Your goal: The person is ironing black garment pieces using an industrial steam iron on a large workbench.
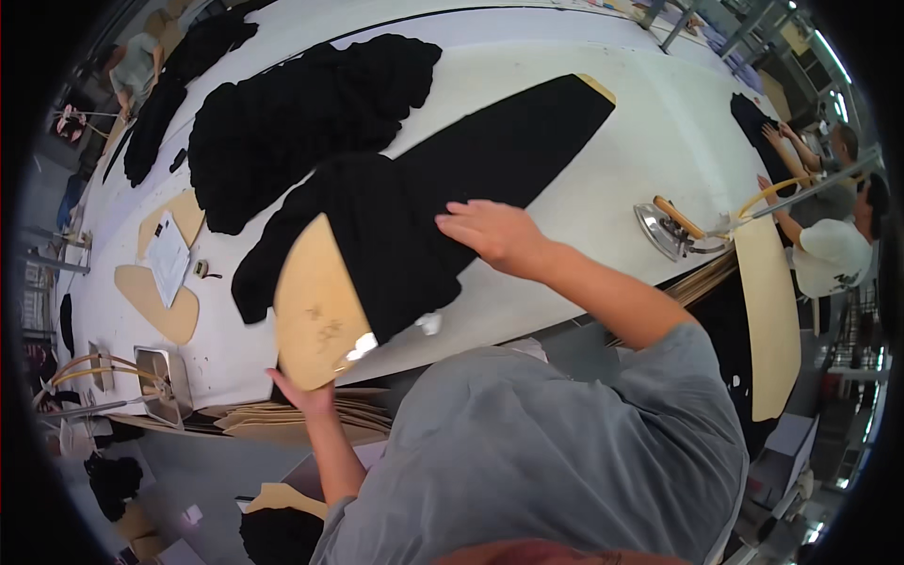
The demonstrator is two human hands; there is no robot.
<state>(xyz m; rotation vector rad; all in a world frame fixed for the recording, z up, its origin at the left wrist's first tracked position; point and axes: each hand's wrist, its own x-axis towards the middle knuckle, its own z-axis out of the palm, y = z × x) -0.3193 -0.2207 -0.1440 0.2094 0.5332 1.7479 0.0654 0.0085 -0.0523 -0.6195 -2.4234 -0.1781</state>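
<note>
The person stands at a long white table (603, 188). The right hand (494, 234) lies flat and open on a long black fabric piece (452, 198), with the fingers spread and pressing on the cloth; it grips nothing. This fabric piece is pulled over a tan cardboard template (320, 315), whose rounded end comes out from under the cloth at the near edge of the table. The left hand (303, 391) holds this near end of the template from below, with the fingers closed around its edge.

Behind the fabric piece, a pile of black garments (301, 118) lies on the table, touching it. To the left there are more tan templates (155, 301) and a sheet of paper (169, 256). A steam iron (670, 231) rests on the table to the right of the right hand, well apart from it. Another iron (162, 381) stands at the left near edge. At the far right, another person's hands (777, 141) lie on another black cloth (753, 122).
</note>
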